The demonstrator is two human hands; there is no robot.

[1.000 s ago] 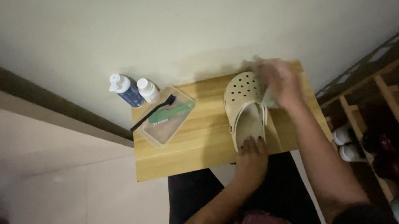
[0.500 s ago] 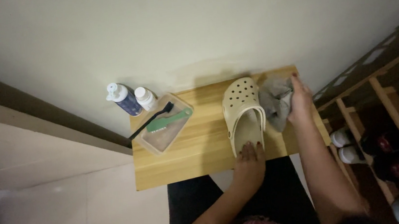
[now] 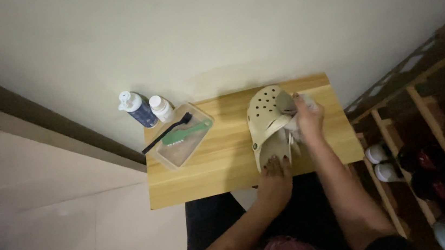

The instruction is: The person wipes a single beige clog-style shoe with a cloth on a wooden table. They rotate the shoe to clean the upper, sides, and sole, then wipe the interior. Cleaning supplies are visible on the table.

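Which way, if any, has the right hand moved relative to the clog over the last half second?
Yes. The right hand, holding a grey cloth, has moved left from the table beside the clog onto the clog's right side. The left hand remains at the heel.

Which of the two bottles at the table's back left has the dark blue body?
The left bottle, the taller one with the white pump-style top. The bottle to its right, beside the clear tray, is shorter and all white.

clog (image 3: 266,119): cream, perforated toe, heel strap, tilted on its side | on table (image 3: 225,157), right of tray (image 3: 180,145), toe toward wall, heel at near edge | cloth (image 3: 293,114): grey, bunched, pressed against clog's right side
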